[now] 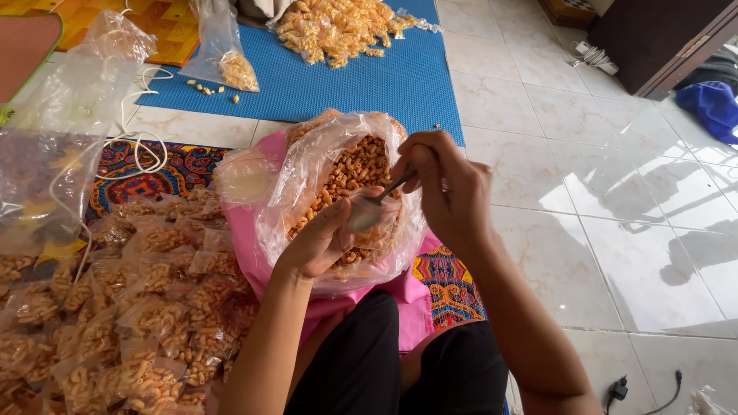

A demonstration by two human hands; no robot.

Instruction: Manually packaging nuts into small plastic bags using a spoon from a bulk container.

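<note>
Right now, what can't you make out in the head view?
- Spoon: bowl end hidden inside the small clear pouch held by the left hand.
- Right hand: its fingers curl away, so the grip on the handle is unseen.
- Big snack bag: fill depth hidden by crumpled plastic.
- Packed pouches: pile cut off by the left and bottom edges.
- Black plug: cable cut off by the bottom edge.

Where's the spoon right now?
In the head view, the spoon is at centre, gripped by the right hand, its bowl in the small bag the left hand holds.

Glossy clear plastic bag (307, 165), metal spoon (388, 188)
</note>
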